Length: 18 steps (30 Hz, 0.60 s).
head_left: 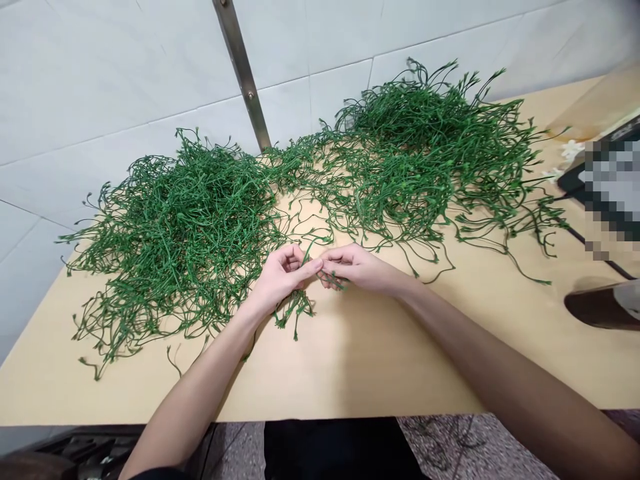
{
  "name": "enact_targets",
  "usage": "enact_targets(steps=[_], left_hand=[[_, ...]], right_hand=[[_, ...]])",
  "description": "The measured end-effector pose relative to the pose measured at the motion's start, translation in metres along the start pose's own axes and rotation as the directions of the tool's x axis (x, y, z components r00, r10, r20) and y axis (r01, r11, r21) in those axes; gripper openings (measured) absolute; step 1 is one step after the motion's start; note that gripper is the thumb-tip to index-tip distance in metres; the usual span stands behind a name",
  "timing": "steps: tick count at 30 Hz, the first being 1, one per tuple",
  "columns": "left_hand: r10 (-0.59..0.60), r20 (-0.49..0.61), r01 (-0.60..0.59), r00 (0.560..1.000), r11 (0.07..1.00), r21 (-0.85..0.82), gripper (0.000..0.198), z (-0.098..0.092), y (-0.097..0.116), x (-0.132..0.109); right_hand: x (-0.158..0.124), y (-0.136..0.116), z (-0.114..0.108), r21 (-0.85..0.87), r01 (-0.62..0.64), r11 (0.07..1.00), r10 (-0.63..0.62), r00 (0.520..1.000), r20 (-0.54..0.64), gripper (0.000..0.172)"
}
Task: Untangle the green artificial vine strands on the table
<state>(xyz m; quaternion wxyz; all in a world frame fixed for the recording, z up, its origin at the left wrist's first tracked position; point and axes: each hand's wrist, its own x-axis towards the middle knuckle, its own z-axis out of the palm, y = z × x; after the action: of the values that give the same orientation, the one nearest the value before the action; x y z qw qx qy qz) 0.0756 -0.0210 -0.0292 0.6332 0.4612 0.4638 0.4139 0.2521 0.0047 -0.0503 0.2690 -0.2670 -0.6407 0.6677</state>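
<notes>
Two large tangled heaps of thin green plastic stems lie on the tabletop, a left heap (185, 207) and a right heap (415, 147), joined by looser strands. My left hand (287, 270) is closed on green stems, whose tips hang below it and poke up between the hands. Touching it at the fingertips, my right hand (353, 267) pinches green stems too, and a bit of green shows under its fingers. The exact spot where the fingers meet is partly hidden.
The light wooden table (310, 373) meets a tiled wall (350, 33) with a metal strip (243, 73). At the right are a dark, partly blurred device (575, 180), small white flowers (571, 150) and a brown cylindrical object (595, 305). Some stems lie on the floor.
</notes>
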Motion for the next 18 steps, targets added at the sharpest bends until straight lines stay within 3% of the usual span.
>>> enact_targets(steps=[4, 9, 13, 18], left_hand=[[0.023, -0.037, -0.021, 0.999, 0.999, 0.044, 0.052, 0.004, 0.006, -0.002], [-0.036, 0.008, 0.036, 0.999, 0.999, 0.025, 0.053, 0.003, 0.006, -0.002], [-0.072, 0.071, 0.077, 0.995, 0.995, -0.061, 0.046, 0.001, 0.004, -0.001], [-0.107, 0.119, 0.131, 0.987, 0.968, -0.215, 0.037, -0.006, 0.001, 0.003]], right_hand=[[0.0, 0.003, 0.0, 0.001, 0.018, 1.0, -0.018, 1.0, -0.006, 0.047], [-0.003, 0.003, -0.002, 0.017, -0.015, 1.0, 0.015, 1.0, 0.025, 0.032], [-0.003, 0.003, -0.004, -0.001, -0.004, 1.0, 0.004, 0.999, 0.034, 0.029], [0.0, 0.008, -0.004, 0.029, 0.05, 0.998, -0.046, 0.993, -0.11, 0.03]])
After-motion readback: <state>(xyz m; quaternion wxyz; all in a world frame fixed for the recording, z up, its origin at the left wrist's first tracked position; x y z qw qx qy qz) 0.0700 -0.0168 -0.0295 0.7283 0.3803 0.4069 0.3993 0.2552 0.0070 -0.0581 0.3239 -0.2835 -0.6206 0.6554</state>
